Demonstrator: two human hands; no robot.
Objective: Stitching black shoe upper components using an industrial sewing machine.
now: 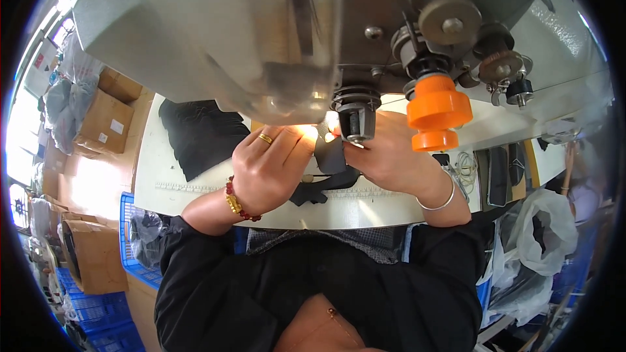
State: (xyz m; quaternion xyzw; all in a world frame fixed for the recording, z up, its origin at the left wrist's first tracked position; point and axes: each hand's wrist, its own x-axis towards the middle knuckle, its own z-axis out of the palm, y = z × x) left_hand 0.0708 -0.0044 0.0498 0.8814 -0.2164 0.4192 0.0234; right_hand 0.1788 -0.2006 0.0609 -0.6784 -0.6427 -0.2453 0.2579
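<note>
A small dark piece of material, perhaps fabric or leather, lies between my hands under the head of a sewing machine. My left hand has its fingers bent and pressed together at the left edge of this piece; bright lamp glare washes out the fingertips. From the other side, my right hand pinches the piece near its right edge, its fingers partly behind the machine's dark round fitting. Closer to me, a black cut piece rests on the white tabletop.
A stack of black cut pieces lies left of my hand. An orange knob juts from the machine above my right wrist. Further right are a coiled cord and dark pieces. A blue basket and cardboard boxes stand left.
</note>
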